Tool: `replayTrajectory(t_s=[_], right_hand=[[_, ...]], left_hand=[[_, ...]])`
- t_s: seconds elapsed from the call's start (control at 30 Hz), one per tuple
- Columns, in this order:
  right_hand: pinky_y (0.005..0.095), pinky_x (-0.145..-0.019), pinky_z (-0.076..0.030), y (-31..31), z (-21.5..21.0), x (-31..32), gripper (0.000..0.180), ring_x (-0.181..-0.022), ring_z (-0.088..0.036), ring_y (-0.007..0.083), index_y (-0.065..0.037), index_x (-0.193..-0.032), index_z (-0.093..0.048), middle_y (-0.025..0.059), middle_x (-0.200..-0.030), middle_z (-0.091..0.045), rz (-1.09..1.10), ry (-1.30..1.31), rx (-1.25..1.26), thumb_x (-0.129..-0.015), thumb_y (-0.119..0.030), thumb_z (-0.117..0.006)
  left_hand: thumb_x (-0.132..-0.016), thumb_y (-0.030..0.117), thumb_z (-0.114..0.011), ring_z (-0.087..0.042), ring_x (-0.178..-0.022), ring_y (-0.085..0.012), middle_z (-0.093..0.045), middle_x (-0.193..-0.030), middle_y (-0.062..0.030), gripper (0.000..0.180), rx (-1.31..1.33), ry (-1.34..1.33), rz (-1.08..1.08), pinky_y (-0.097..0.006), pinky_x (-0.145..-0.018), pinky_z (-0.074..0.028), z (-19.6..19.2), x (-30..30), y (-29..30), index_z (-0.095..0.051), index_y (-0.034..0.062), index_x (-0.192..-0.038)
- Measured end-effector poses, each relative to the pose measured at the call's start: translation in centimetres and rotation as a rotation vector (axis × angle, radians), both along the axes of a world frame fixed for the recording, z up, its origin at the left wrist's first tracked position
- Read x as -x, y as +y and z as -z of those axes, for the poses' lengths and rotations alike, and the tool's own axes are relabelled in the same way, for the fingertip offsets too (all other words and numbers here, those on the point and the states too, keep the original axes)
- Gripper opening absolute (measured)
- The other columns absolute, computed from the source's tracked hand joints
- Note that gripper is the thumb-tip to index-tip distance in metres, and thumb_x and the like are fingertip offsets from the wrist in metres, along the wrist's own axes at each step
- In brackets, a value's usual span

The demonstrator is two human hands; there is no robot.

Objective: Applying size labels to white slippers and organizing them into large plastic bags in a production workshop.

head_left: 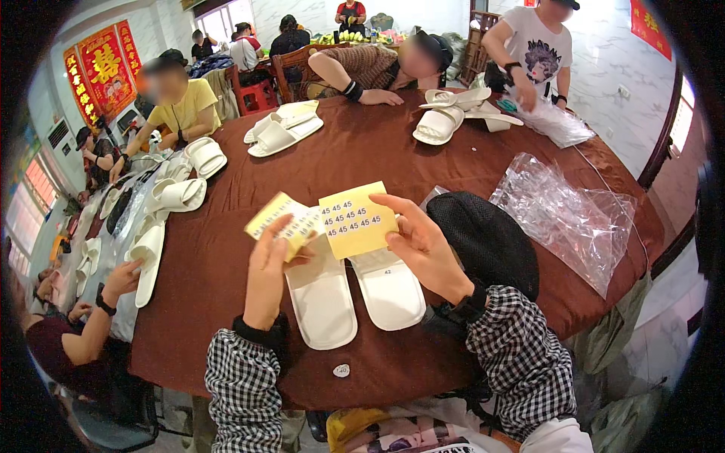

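A yellow sheet of small white number stickers is pinched between the thumb and fingers of my right hand. My left hand grips further yellow sticker sheets, slightly blurred and partly behind its fingers. Both hands hover over a pair of white slippers lying side by side, the left slipper and the right slipper. A small number sticker is on the right slipper's insole. The sheets and my hands hide the slippers' far parts. Close to the table's near edge lies a small round white sticker.
Beside my right hand sits a black mesh cap, with a crumpled transparent plastic bag beyond it. More white slippers lie across the brown tablecloth. Several people sit or stand around the table; one at left touches a slipper.
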State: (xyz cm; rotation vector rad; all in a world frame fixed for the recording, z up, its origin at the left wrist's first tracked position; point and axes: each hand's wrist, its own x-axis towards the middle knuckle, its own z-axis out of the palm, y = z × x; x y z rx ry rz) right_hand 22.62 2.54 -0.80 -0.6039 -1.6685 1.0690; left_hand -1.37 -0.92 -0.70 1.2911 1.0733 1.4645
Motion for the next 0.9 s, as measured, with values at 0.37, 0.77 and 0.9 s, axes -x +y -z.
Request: replayTrajectory(t_s=[0.37, 0.77, 0.9], right_hand=[[0.0294, -0.089, -0.049, -0.5, -0.5, 0.6, 0.054, -0.108, -0.056, 0.0187, -0.005, -0.138, -0.047, 0.01, -0.125, -0.051, -0.066, -0.132, -0.061, -0.086, 0.009, -0.052], [0.0274, -0.095, -0.048, -0.8, 0.1, 1.0, 0.039, -0.111, -0.055, 0.0137, 0.0, -0.132, -0.052, 0.0062, -0.122, -0.053, -0.168, 0.065, 0.195, -0.093, 0.002, -0.055], [0.0272, -0.095, -0.049, -0.5, 0.2, 1.0, 0.037, -0.11, -0.056, 0.0139, 0.002, -0.129, -0.053, 0.0061, -0.118, -0.053, -0.154, 0.105, 0.16, -0.093, 0.004, -0.055]], left_hand=[[-0.098, 0.009, -0.053, -0.063, -0.098, -0.0157, -0.063, -0.11, -0.0119, 0.027, -0.054, 0.342, 0.271, -0.029, -0.087, -0.051, 0.3, -1.4, -0.9, -0.054, -0.01, -0.116], [-0.094, -0.002, -0.052, -0.06, -0.11, -0.0232, -0.051, -0.131, -0.0145, 0.071, -0.087, 0.147, 0.378, -0.037, -0.094, -0.05, -0.2, -2.5, -1.2, -0.01, 0.0053, -0.15], [-0.089, -0.006, -0.057, -0.057, -0.113, -0.0208, -0.054, -0.128, -0.0167, 0.083, -0.185, 0.133, 0.231, -0.033, -0.093, -0.049, -0.4, -2.8, -1.4, -0.007, 0.0082, -0.154]])
